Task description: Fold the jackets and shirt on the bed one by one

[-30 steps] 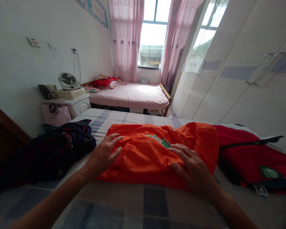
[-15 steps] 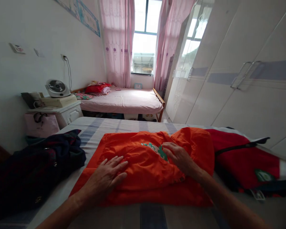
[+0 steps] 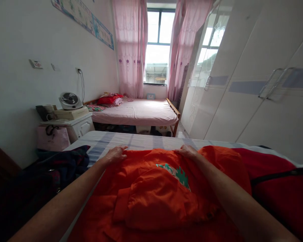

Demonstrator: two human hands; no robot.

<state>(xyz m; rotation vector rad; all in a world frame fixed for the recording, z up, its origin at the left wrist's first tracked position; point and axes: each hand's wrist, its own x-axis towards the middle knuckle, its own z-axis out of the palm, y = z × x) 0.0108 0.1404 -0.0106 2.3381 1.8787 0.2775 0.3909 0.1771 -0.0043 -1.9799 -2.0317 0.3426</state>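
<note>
An orange jacket (image 3: pixel 151 201) with a green and white print lies spread on the striped bed sheet (image 3: pixel 98 136), a sleeve folded across its middle. At its far left corner, my left hand (image 3: pixel 116 155) has its fingers closed on the fabric edge. My right hand (image 3: pixel 188 151) pinches the far edge farther right, beyond the print. Fingertips of both hands are partly hidden. A bunched part of the orange cloth lies to the right of my right hand.
Dark clothing (image 3: pixel 40 188) is heaped at left, and a red garment with a black strip (image 3: pixel 275 178) lies at right. Beyond the bed are a nightstand (image 3: pixel 82 126) with a fan (image 3: pixel 70 100), a pink-covered bed (image 3: pixel 136 112) and white wardrobes (image 3: pixel 242 111).
Both hands have moved forward from lying on the middle of the orange jacket to its far edge, where they close on the fabric. The camera view has shifted as well.
</note>
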